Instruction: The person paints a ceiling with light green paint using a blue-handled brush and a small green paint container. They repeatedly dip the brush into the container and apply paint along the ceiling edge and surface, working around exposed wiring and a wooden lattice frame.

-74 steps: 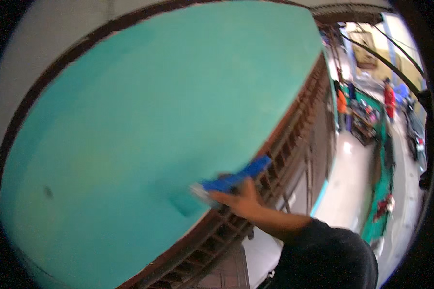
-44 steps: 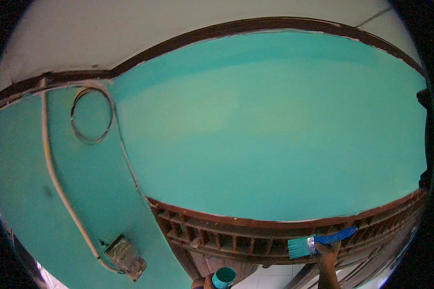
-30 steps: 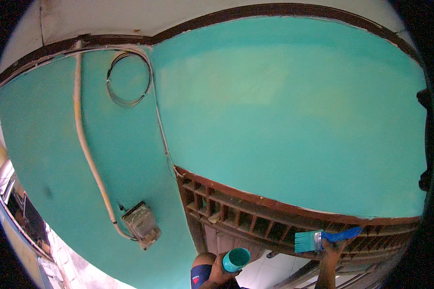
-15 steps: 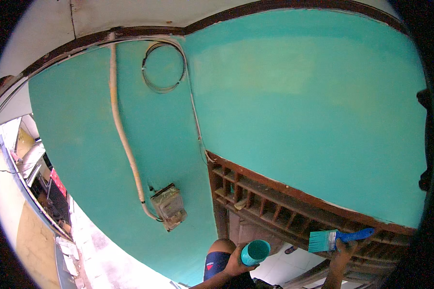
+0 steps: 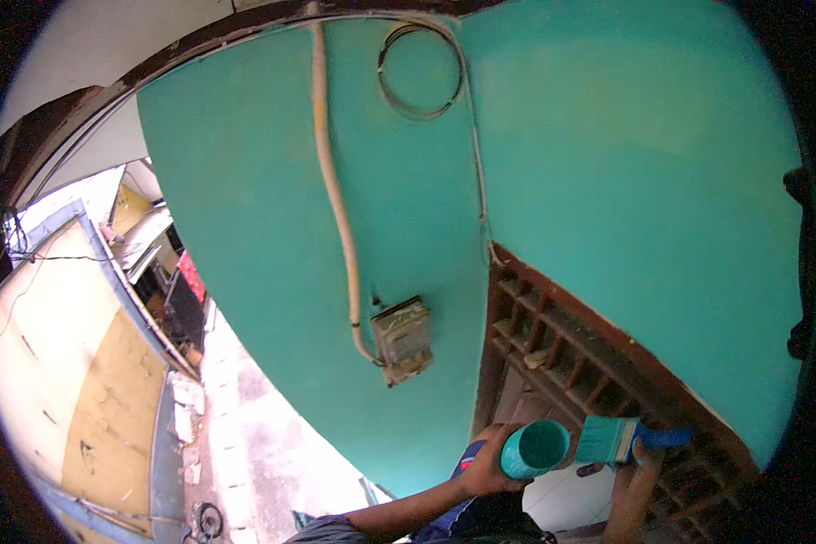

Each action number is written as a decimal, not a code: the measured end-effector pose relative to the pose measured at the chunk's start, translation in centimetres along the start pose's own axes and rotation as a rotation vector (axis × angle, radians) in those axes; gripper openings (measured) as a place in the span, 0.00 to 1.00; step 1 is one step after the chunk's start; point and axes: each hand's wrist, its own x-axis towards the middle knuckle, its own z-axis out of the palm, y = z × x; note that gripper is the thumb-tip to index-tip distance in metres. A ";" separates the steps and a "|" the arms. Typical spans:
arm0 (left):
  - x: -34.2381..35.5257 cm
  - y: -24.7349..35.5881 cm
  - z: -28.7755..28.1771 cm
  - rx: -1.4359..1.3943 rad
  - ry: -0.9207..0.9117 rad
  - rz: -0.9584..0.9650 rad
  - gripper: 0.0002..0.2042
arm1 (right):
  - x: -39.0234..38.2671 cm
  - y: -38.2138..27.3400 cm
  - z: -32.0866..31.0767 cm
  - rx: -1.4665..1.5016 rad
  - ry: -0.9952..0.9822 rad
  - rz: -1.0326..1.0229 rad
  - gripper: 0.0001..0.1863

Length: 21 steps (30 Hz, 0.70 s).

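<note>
- Left hand (image 5: 486, 461) clamped around a teal paint cup (image 5: 535, 449), lower centre.
- Right hand (image 5: 642, 453) grips a blue-handled brush (image 5: 618, 439) beside it.
- Reloading step, apparently; dipping the bristles needs brush brought over the cup.

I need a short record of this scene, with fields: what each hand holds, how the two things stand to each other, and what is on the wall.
left hand: left hand holds a paint cup, teal inside
right hand: right hand holds a paintbrush, blue handle, bristles teal
relation: brush bristles right beside the cup's mouth
wall: teal wall
on wall: pale pipe running down to a small box; coiled wire above
below wall: brown wooden lattice
</note>
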 end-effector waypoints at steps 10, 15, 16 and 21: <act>-0.2 2.7 -4.4 -0.019 0.079 -0.048 0.53 | -0.4 -1.3 9.7 0.042 -0.148 0.051 0.36; -0.4 2.9 -5.3 -0.174 0.136 0.006 0.51 | -0.5 -1.7 11.0 -0.357 -0.551 -0.475 0.23; -0.4 3.1 -5.3 -0.089 0.159 0.068 0.49 | -0.8 -1.9 11.2 -0.283 -0.618 -0.423 0.22; 0.7 3.2 -5.1 -0.074 0.154 0.140 0.47 | -2.3 -3.2 12.9 -0.415 -0.841 -0.639 0.17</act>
